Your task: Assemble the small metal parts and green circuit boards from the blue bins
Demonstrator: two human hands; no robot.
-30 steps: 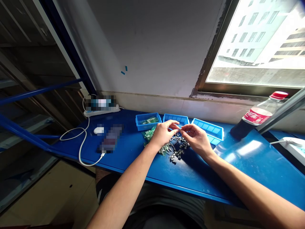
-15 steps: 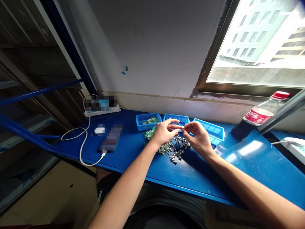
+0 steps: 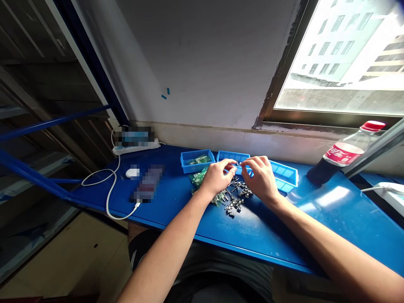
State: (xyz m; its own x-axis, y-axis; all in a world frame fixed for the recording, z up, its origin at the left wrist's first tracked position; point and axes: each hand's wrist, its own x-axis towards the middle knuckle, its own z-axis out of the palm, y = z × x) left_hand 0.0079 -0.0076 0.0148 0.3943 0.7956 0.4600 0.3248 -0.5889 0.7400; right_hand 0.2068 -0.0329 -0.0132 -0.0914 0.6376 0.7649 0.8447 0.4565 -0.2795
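My left hand [image 3: 218,176] is closed in a pinch, thumb against index finger. My right hand [image 3: 261,177] faces it, its thumb and fingers pinched together as well. A small metal part [image 3: 238,163] shows between the two sets of fingertips, too small to name exactly; the fingers partly cover it. Below the hands lie loose metal fasteners [image 3: 234,205], some short with round heads, others long and thin. A green-tinted plastic bag [image 3: 197,179] with thin metal pins rests under and beside my left hand.
Three blue bins stand along the wall: the left bin [image 3: 186,168] holds a bag of parts, then the middle bin [image 3: 222,154] and right bin [image 3: 292,187]. A cola bottle [image 3: 342,153] is at right. A blurred phone [image 3: 148,183] with a white cable [image 3: 109,202] lies left on the blue table [image 3: 176,210].
Both hands have shifted slightly; the fingertips sit a little further left and higher, with a metal part now showing between them. The loose fasteners look unchanged.
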